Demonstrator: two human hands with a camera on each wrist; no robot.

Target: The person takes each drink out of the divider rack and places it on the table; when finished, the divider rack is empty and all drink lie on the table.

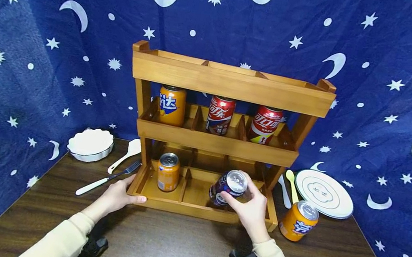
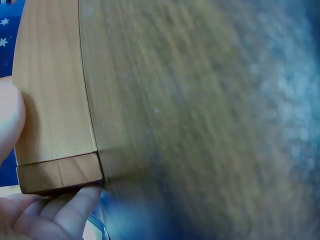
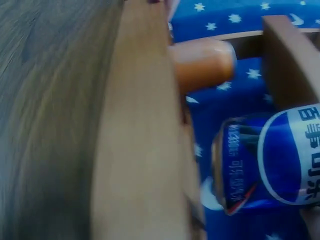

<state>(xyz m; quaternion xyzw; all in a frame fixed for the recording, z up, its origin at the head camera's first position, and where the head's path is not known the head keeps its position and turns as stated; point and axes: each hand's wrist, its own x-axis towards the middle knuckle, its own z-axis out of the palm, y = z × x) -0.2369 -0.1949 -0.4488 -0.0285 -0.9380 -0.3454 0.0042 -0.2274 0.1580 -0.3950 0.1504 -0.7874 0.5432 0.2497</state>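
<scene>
My right hand (image 1: 252,206) grips a dark blue cola can (image 1: 227,188), thumb on its near side and fingers round the far side. The can tilts over the bottom tier of a wooden three-tier rack (image 1: 232,83). In the right wrist view the blue cola can (image 3: 270,160) shows its white lettering beside the rack's front board (image 3: 145,130). My left hand (image 1: 116,195) holds the rack's lower left front corner, thumb over the front board (image 2: 55,80) and fingers round the end. An orange can (image 1: 168,172) stands in the bottom left compartment.
The middle tier holds an orange can (image 1: 171,105) and two red cans, one in the centre (image 1: 220,115), one at right (image 1: 265,125). Right of the rack are another orange can (image 1: 298,221), plates (image 1: 344,207) and a yellow spoon (image 1: 292,186). A white dish (image 1: 90,145) and fork (image 1: 108,178) lie left.
</scene>
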